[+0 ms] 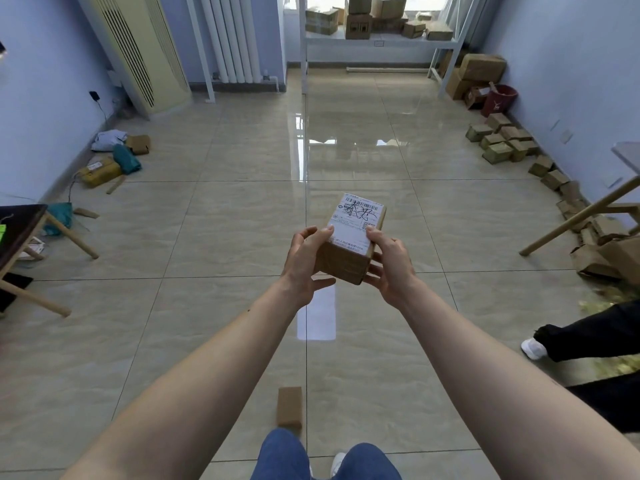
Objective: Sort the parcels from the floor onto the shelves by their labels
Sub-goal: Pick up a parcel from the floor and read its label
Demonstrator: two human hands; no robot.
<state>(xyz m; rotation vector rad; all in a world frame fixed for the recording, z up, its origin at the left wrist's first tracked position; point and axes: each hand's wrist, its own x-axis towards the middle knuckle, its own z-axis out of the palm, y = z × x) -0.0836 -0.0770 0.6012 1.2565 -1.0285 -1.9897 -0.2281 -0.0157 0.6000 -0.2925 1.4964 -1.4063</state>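
My knees: in blue jeans at the bottom edge, with one white shoe showing between them.
Small box point(290, 406): plain brown cardboard, lying on the tiled floor point(207, 237) just ahead of my knees, untouched.
My left hand point(304, 265): fingers curled round the left side of the parcel point(349, 244), thumb up on its top edge, the lower fingers spread beneath it.
My right hand point(391, 268): closed on the parcel's right side, thumb lying on the label point(355, 220), fingers underneath.
Parcel: a small brown carton held up in the air between both hands at arm's length, above the floor, label side facing me.
Label: white, with a barcode along the top, a square code at the right and black handwritten characters across it; the small print is too fine for me to read.
Another person's legs point(588, 337): dark trousers and a white shoe, on my right.
Wooden stools: one at each side of the room, pale legs only partly in view.
Loose bags and packets point(110, 157): heaped along the left wall.
Row of small cartons point(502, 140): lined along the right wall, with larger boxes and a red bucket point(498, 98) beyond.
Shelves point(377, 39): a white metal rack at the far end, already bearing several cardboard boxes.
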